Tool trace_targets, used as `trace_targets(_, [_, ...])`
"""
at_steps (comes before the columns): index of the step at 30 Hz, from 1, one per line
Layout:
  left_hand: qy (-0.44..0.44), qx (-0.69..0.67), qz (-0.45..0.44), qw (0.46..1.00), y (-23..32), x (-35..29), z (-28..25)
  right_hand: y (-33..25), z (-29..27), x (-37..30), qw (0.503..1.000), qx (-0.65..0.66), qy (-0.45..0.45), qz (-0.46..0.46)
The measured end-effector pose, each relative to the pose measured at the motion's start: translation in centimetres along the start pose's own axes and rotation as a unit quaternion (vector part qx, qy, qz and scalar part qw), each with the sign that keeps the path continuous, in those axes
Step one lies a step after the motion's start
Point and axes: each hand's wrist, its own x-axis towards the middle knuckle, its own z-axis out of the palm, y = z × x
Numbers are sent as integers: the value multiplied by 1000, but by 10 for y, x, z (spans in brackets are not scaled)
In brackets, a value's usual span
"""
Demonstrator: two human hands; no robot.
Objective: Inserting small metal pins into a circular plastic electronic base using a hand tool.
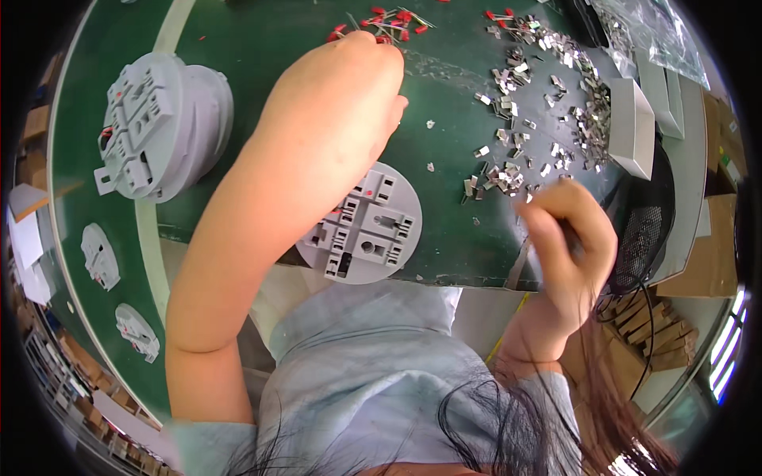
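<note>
- You can read no words, labels or brand marks anywhere in this view.
- No numbers or signs are legible to you.

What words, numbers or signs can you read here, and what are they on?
None that I can read.
Round grey plate: no readable marks.
Little red parts: too small to tell.
White box: no readable writing.
Brown cardboard boxes: any print is too small or blurred.

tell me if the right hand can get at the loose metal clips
Most likely yes: the right hand is beside the nearest metal clips, nothing visible blocks the way, and the left forearm lies off left.
</note>
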Motion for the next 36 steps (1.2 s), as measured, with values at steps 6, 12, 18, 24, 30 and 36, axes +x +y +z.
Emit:
trace_targets(6, [8,-74,-19,997,16,-8,-30,31,13,43,967,-214,-89,-102])
trace_targets(12, [60,-317,-64,945,13,-67,-29,25,24,33,967,-205,-66,-140])
trace_targets(18, [81,-156,61,983,4,-79,4,1,38,-4,992,-88,-12,-88])
trace_targets(24, [93,-98,68,989,2,-80,11,-1,45,-27,992,-87,38,-81])
trace_targets(30, [85,-77,90,989,4,-71,10,4,46,-25,985,-127,36,-110])
trace_targets(36, [76,-90,70,991,4,-68,10,-8,56,-26,988,4,71,137])
